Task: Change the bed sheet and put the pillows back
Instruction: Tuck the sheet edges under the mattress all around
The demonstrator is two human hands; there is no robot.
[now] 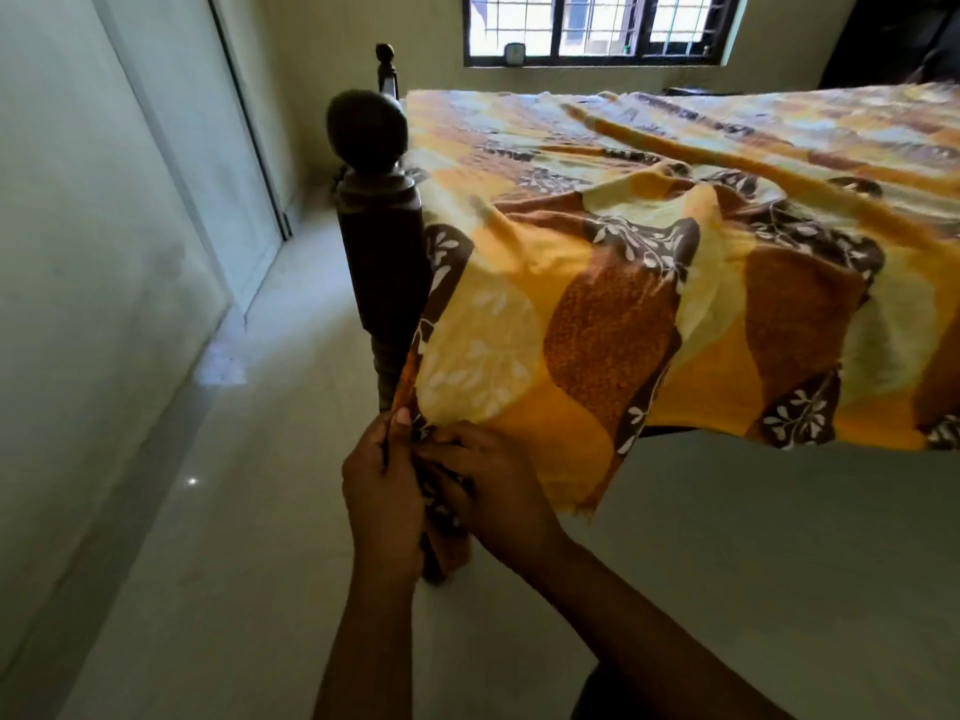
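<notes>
Orange-and-brown leaf-print bed sheet [597, 304] spread flat across centre and right of the frame, one corner hanging off the near edge at lower centre. Gathered there in both hands: left hand [382, 496] clenched round the bunched corner, right hand [493, 491] pinching it alongside. Dark wooden bedpost [382, 272] just above the hands, beside the hanging edge. Pale floor [223, 537] stretching wide at left and below. Inner side of the grip lost in folds; sheet's right side cut off.

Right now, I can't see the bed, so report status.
Left hand, right hand grip corner of sheet. Sheet spread out, wrinkled. Bedpost close beside it.
</notes>
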